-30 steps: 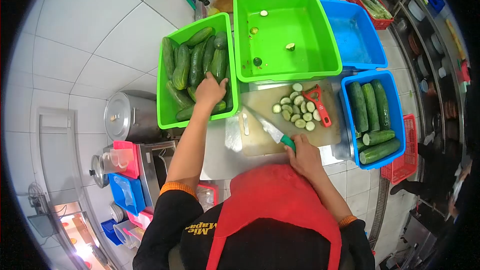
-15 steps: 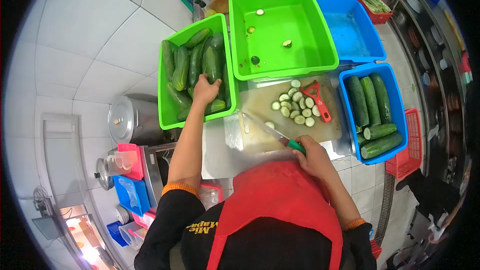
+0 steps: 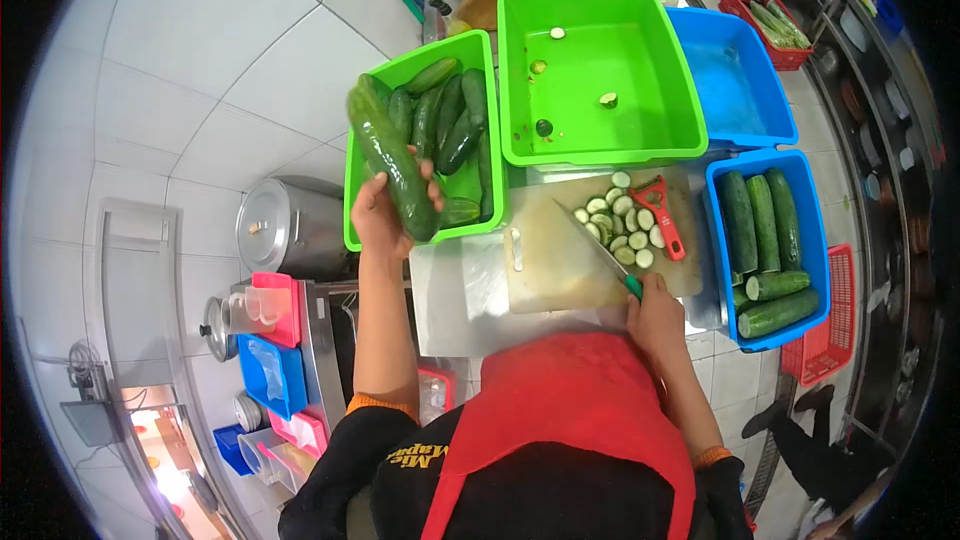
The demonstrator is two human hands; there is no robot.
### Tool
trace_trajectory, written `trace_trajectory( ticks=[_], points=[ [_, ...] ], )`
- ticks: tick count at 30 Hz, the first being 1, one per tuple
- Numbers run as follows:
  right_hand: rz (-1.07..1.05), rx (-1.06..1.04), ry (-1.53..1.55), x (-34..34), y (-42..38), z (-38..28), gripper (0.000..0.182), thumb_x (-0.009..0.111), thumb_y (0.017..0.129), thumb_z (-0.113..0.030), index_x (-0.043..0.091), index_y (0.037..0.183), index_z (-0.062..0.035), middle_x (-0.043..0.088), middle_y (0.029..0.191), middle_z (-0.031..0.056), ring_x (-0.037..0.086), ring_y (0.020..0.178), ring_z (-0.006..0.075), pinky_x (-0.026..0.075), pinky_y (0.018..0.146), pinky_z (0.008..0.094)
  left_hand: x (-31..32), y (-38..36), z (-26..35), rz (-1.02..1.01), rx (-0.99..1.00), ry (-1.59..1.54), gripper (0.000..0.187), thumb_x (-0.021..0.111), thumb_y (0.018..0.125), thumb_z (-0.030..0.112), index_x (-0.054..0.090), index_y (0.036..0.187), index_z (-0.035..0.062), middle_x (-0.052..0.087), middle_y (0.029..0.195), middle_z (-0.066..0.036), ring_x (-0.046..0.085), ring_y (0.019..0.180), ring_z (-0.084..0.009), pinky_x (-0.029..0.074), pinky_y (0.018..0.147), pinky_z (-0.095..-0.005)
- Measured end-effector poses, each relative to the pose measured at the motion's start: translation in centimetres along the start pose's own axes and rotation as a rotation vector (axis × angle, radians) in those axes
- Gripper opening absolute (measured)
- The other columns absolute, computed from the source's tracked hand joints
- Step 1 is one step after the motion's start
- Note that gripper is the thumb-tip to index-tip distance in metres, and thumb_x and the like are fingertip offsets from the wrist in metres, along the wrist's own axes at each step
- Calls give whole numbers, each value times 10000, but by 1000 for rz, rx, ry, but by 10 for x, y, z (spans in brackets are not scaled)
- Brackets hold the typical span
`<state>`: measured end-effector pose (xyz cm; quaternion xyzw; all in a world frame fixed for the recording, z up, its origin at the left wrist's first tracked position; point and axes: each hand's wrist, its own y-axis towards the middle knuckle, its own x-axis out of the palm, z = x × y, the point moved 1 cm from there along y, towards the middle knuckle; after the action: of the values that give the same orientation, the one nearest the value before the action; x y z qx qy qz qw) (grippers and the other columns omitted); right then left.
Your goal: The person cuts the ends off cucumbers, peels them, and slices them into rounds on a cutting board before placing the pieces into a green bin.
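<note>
Left hand [image 3: 378, 220] has lifted a bumpy long cucumber [image 3: 392, 161], clamped; right hand [image 3: 655, 312] grips the green-handled knife [image 3: 601, 252].

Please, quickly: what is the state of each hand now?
Left hand: closed, holding a cucumber.
Right hand: closed, holding a knife.

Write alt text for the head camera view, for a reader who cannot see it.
Seen from above, a person's left hand lifts a whole cucumber over a green tub of cucumbers, while the right hand holds a green-handled knife on a cutting board beside cucumber slices. Another green tub and two blue tubs sit beyond.
</note>
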<state>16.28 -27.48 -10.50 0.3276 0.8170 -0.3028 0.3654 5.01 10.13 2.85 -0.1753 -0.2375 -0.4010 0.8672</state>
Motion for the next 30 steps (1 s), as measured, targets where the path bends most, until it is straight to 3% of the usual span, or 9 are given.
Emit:
trace_trajectory(
  ticks=[2, 4, 9, 10, 13, 15, 21, 26, 30],
  points=[
    [-28, 0, -25, -4, 3, -4, 307, 631, 899, -210, 500, 1104, -22, 626, 1054, 244, 659, 865, 456, 524, 750, 559, -11, -9, -3, -334, -170, -119, 585, 453, 1001, 519, 501, 1287, 11, 622, 973, -147, 644, 749, -254, 551, 649, -387],
    [-50, 11, -52, -10, 9, -9, 290, 618, 914, -221, 500, 1088, -21, 649, 1011, 252, 662, 858, 457, 522, 754, 563, 7, -36, -10, -205, -167, 104, 586, 475, 1007, 558, 493, 1268, 35, 601, 902, -127, 622, 675, -213, 516, 571, -336],
    [-96, -103, -105, -1, 15, -12, 260, 512, 992, -233, 486, 1114, -5, 698, 856, 239, 688, 810, 425, 525, 720, 549, 46, -84, -55, -473, -141, 1565, 541, 681, 905, 415, 571, 1245, 8, 695, 984, -247, 690, 877, -386, 520, 783, -468],
    [-106, -90, -112, -1, 15, -15, 260, 512, 992, -233, 486, 1114, -5, 698, 856, 239, 688, 810, 425, 525, 720, 549, 51, -89, -68, -488, -335, 1579, 530, 686, 899, 385, 554, 1265, 25, 687, 1039, -259, 652, 973, -448, 507, 824, -499],
    [-126, -118, -161, 10, 15, -18, 255, 510, 991, -225, 477, 1085, 10, 696, 792, 246, 693, 755, 425, 531, 691, 544, 29, -100, -117, -382, -313, 1692, 546, 710, 872, 356, 539, 1288, 48, 661, 1105, -235, 642, 1004, -424, 501, 849, -495],
    [-153, -95, -149, 12, 13, -20, 260, 505, 993, -232, 478, 1093, 7, 696, 798, 250, 692, 760, 431, 529, 699, 550, 22, -103, -132, -284, -39, 1800, 582, 739, 838, 308, 522, 1319, 64, 611, 1172, -210, 603, 1060, -417, 489, 880, -487],
    [-218, -26, -123, 8, 14, -29, 277, 490, 997, -253, 475, 1111, 0, 685, 827, 292, 681, 815, 474, 522, 751, 565, 21, -99, -146, -347, -17, 1833, 568, 759, 819, 243, 547, 1309, 47, 583, 1173, -223, 553, 1089, -420, 464, 932, -485],
    [-236, 32, -112, 6, 17, -29, 285, 501, 997, -260, 472, 1112, 0, 680, 861, 315, 673, 843, 492, 516, 768, 575, 44, -109, -79, -391, -30, 1607, 590, 746, 826, 281, 555, 1323, 26, 581, 1152, -213, 558, 1059, -414, 460, 925, -477],
    [-235, 25, -151, 8, 19, -31, 298, 502, 999, -279, 468, 1102, -1, 679, 862, 318, 670, 844, 494, 514, 765, 579, 54, -79, -9, -181, 443, 1755, 568, 755, 812, 241, 562, 1311, 50, 577, 1143, -186, 537, 1059, -407, 435, 922, -462]
  ],
)
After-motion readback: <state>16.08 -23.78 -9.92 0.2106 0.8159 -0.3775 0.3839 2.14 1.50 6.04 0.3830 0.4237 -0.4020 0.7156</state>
